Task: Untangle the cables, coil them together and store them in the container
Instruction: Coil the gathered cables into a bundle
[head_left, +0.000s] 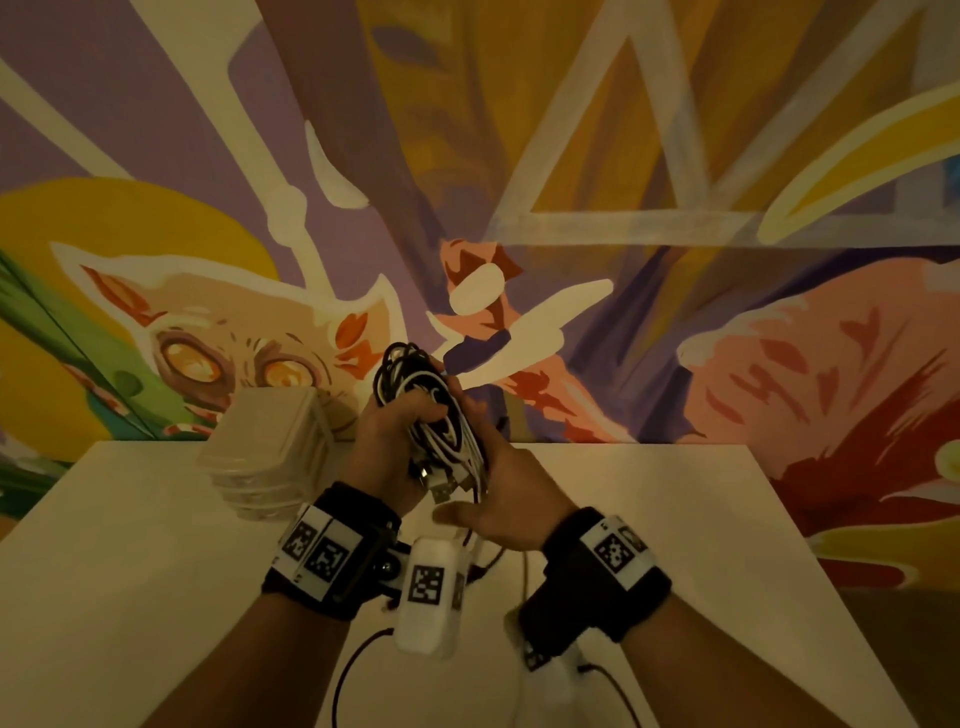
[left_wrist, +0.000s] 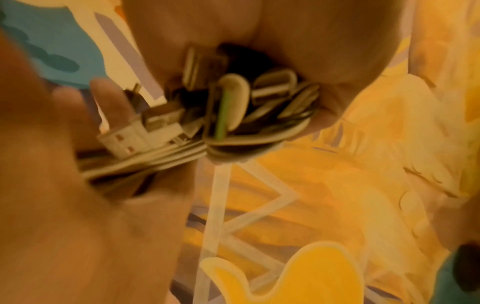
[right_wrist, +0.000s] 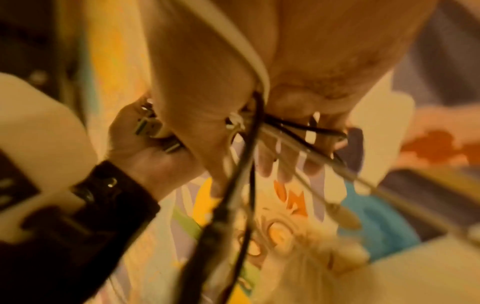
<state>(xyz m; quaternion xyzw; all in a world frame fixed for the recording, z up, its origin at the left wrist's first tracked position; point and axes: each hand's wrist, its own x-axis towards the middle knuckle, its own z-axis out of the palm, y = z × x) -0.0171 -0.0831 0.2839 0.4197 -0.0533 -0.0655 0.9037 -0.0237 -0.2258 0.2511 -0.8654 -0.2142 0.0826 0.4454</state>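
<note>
A coiled bundle of black and white cables (head_left: 441, 415) is held upright above the white table's far edge. My left hand (head_left: 400, 431) grips its middle from the left, fingers curled round the strands (left_wrist: 246, 115). My right hand (head_left: 501, 467) cradles the bundle from the right on a flat palm with straight fingers (right_wrist: 283, 164), thumb sticking out below. Several USB plugs (head_left: 441, 491) poke out of the lower end, and they also show near my right palm (left_wrist: 122, 142). A clear plastic container (head_left: 270, 452) stands on the table just left of my left hand.
The white table (head_left: 156, 571) stretches under both forearms and ends at a painted mural wall (head_left: 675, 260). White camera units sit on my wrists (head_left: 428, 597), with thin black leads trailing over the table (head_left: 343, 670).
</note>
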